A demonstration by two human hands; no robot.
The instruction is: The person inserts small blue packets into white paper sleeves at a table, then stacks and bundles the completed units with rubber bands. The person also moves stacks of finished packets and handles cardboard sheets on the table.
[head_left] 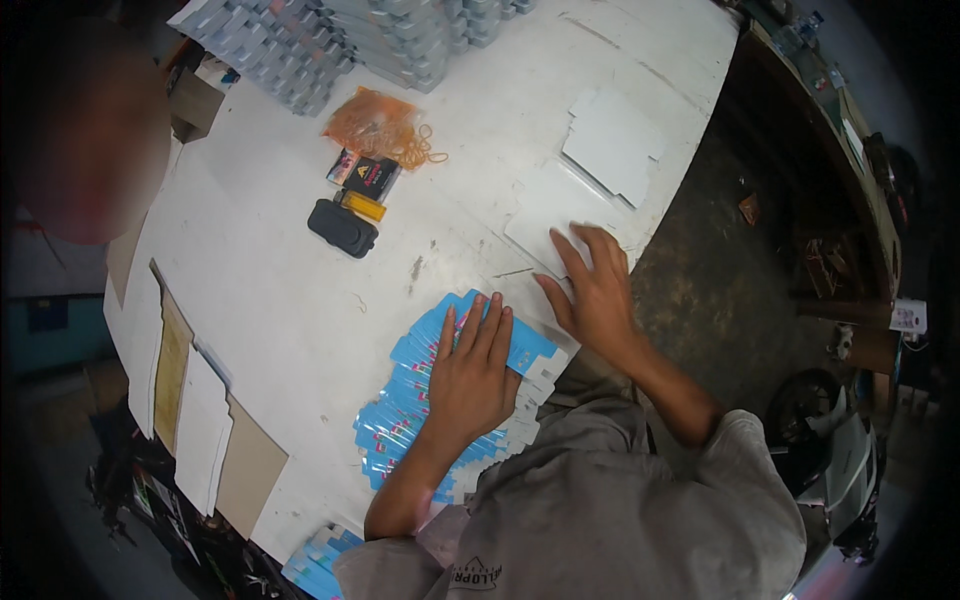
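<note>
Here the left hand (472, 375) lies flat and open, fingers spread, palm down on a fanned row of flat blue carton blanks (420, 420). These blanks are thin printed card, glossy, with small pink marks and white tabs at the edges; they overlap like scales along the near edge of the white table (270, 290). The right hand (592, 292) is also open and flat, and its fingers press on a plain white card sheet (545, 225) just beside the blue row. Further away lies a second white sheet (613, 145) with a notched outline. Near the middle of the table are a black matte case (343, 228), a small dark box (368, 176) and an orange bag of rubber bands (378, 125). At the far edge stand stacks of folded grey-blue cartons (330, 40).
</note>
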